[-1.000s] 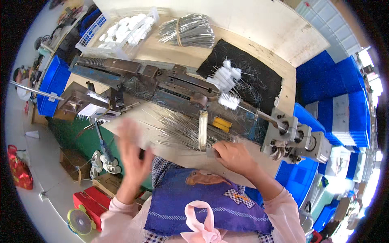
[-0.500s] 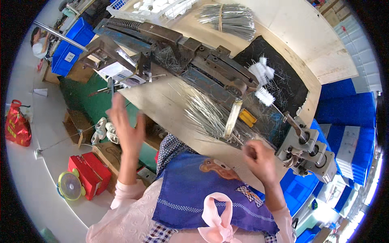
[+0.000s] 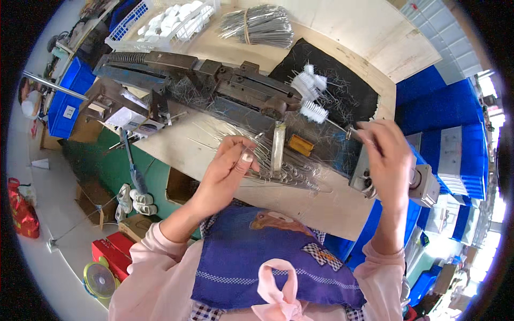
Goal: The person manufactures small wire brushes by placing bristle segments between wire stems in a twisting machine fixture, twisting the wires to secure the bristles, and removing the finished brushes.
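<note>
My left hand (image 3: 227, 170) is closed in a pinch above the wire pile, thumb against fingertips. A small shiny tip shows at its fingers, but what it holds is too small to name. My right hand (image 3: 390, 158) has its fingers curled at the metal spindle end (image 3: 350, 132); what lies between them is hidden. A white bristle brush (image 3: 314, 112) has its wire stem running to that spindle end. More white brushes (image 3: 309, 84) lie just behind it. Loose looped wires (image 3: 297, 174) lie on the bench under an upright pale metal bar (image 3: 278, 147).
A long dark metal machine (image 3: 235, 80) crosses the bench. A yellow block (image 3: 301, 145) sits on it. Behind are a banded wire bundle (image 3: 257, 25), a white basket (image 3: 206, 16) of white pieces and a black mat (image 3: 342, 67). Blue bins (image 3: 455, 134) stand at the right.
My left hand has moved right, from beside the machine's left end to above the wires, and closed. My right hand has risen to the spindle end. The whole view has shifted.
</note>
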Demonstrator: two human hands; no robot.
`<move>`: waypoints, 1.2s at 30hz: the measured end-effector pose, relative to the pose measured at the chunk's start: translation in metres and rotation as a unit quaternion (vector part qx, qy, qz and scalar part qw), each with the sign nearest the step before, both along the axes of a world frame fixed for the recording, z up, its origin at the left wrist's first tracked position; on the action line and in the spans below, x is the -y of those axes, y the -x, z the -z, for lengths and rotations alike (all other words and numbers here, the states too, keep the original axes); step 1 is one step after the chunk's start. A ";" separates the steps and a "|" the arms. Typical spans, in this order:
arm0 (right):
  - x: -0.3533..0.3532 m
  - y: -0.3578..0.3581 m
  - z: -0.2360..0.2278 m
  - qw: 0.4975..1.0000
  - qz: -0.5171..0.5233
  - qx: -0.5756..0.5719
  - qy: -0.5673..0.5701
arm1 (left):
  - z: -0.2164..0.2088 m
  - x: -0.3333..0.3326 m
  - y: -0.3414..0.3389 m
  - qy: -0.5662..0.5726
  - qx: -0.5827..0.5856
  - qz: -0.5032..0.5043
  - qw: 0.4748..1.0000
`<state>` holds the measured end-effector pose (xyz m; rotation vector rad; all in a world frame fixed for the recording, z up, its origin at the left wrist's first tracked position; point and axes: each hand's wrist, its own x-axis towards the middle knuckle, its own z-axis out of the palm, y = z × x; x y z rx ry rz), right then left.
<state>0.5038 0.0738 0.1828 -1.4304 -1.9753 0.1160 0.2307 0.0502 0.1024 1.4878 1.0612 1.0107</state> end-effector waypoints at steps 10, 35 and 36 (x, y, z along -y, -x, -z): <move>-0.021 0.012 0.025 0.981 -0.076 0.175 -0.019 | -0.070 -0.011 -0.018 0.365 0.477 0.183 0.778; -0.057 0.031 0.024 0.981 -0.190 -0.020 0.019 | -0.074 -0.096 -0.039 -0.506 -0.434 0.077 0.742; -0.060 0.035 0.025 0.980 -0.182 -0.071 0.038 | -0.078 -0.094 -0.030 -0.534 -0.405 0.030 0.741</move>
